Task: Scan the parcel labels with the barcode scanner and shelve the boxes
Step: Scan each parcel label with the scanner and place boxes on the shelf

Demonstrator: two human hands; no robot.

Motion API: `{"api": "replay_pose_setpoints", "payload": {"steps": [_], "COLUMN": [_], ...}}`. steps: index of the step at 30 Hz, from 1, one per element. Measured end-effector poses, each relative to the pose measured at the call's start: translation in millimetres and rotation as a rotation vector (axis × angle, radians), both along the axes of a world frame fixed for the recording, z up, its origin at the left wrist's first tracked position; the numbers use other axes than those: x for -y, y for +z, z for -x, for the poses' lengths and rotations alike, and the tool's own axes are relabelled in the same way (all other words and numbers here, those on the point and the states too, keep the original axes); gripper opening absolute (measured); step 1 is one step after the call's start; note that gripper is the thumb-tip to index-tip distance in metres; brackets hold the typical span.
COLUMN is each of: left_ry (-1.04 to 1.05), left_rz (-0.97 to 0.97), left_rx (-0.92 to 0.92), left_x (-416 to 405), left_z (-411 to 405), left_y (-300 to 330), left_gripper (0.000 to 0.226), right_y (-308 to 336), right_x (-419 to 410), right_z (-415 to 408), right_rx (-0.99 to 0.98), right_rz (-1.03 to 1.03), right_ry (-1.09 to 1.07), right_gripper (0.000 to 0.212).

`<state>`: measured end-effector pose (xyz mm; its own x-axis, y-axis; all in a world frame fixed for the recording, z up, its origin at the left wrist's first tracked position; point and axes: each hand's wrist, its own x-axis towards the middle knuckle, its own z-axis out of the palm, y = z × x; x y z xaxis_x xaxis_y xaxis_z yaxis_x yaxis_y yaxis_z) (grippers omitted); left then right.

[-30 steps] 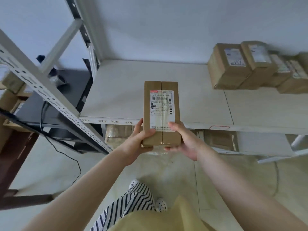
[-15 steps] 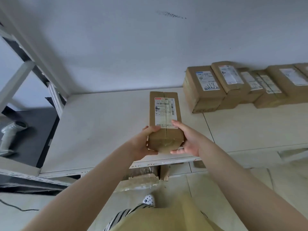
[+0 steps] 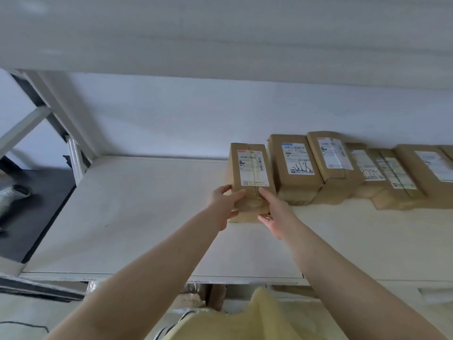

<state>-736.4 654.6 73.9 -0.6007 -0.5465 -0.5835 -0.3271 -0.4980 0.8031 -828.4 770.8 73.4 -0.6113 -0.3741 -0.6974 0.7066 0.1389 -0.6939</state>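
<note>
Brown cardboard box (image 3: 250,177) with white label (image 3: 252,168), barcode print too blurred to read, on white shelf board (image 3: 137,212), left hand (image 3: 224,204) and right hand (image 3: 274,214) both grasping its near end, just beside row of labelled parcels (image 3: 294,168) along wall, grey scanner (image 3: 13,195) far left on dark table (image 3: 27,229).

A matt brown cardboard box (image 3: 250,177) is showing a strip of glossy clear tape down its middle and a white paper label (image 3: 252,168) printed in black, the bare hands (image 3: 224,204) gripping its near end. The shelf (image 3: 137,217) beneath is looking like smooth, matt off-white board, and its upright (image 3: 51,101) like pale painted metal. The neighbouring boxes (image 3: 294,165) are wearing the same dull cardboard with paper labels, some under shiny tape. A pale yellow cloth garment (image 3: 257,320) is filling the bottom edge
</note>
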Motion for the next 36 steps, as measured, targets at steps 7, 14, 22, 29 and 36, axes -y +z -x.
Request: {"api": "replay_pose_setpoints", "payload": {"steps": [7, 14, 22, 29, 36], "left_ry": [0.133, 0.223, 0.282, 0.275, 0.220], "left_rz": [0.030, 0.077, 0.081, 0.207, 0.176], "left_rx": [-0.034, -0.007, -0.007, 0.058, 0.076], "left_x": [-11, -15, -19, -29, -25], "left_z": [36, 58, 63, 67, 61], "left_y": [-3, -2, -2, -1, -9], "left_gripper": [0.046, 0.046, 0.044, 0.043, 0.050], "right_y": [-4, -5, -4, -4, 7], "right_x": [1, 8, 12, 13, 2], "right_z": [22, 42, 51, 52, 43], "right_rx": [0.173, 0.140, 0.133, 0.123, 0.120], "right_rz": [0.007, -0.073, -0.078, -0.085, -0.002], "right_ry": [0.054, 0.149, 0.205, 0.221, 0.198], "right_gripper": [0.088, 0.098, 0.101, 0.094, 0.090]}}
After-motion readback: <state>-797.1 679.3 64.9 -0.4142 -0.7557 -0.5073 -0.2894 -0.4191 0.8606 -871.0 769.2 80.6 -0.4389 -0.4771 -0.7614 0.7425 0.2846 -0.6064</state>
